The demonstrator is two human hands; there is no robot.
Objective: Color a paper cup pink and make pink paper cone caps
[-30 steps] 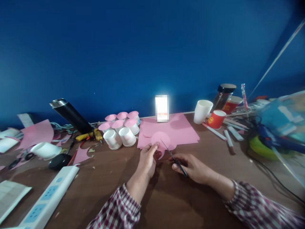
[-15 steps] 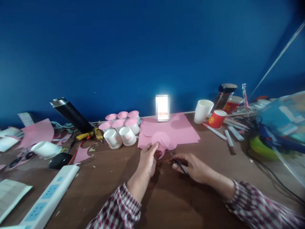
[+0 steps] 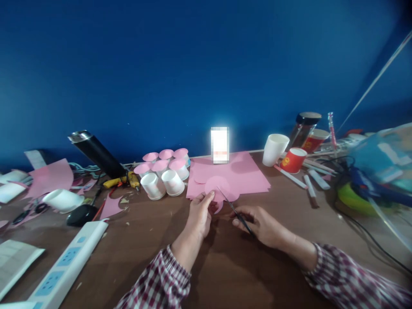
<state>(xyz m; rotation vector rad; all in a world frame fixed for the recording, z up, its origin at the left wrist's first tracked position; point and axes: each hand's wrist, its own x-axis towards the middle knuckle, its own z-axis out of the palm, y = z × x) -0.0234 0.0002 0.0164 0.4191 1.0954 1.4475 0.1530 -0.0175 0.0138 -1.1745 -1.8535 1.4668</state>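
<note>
The left hand's [image 3: 202,212] fingers pinch a pink paper disc [image 3: 219,184] above pink sheets [image 3: 243,169] near the tabletop's [image 3: 231,270] far edge; the right hand's [image 3: 259,224] grip dark scissors [image 3: 236,213]. A curved strip [image 3: 219,207] below suggests unfinished trimming. Six cups [image 3: 179,167] have pink tops; two white cups [image 3: 173,182] have none.

2 forearms [image 3: 186,248] are kinda angled inward, left hand [image 3: 200,216] pinched thumb-on-top, right hand [image 3: 260,224] loosely curled.
</note>
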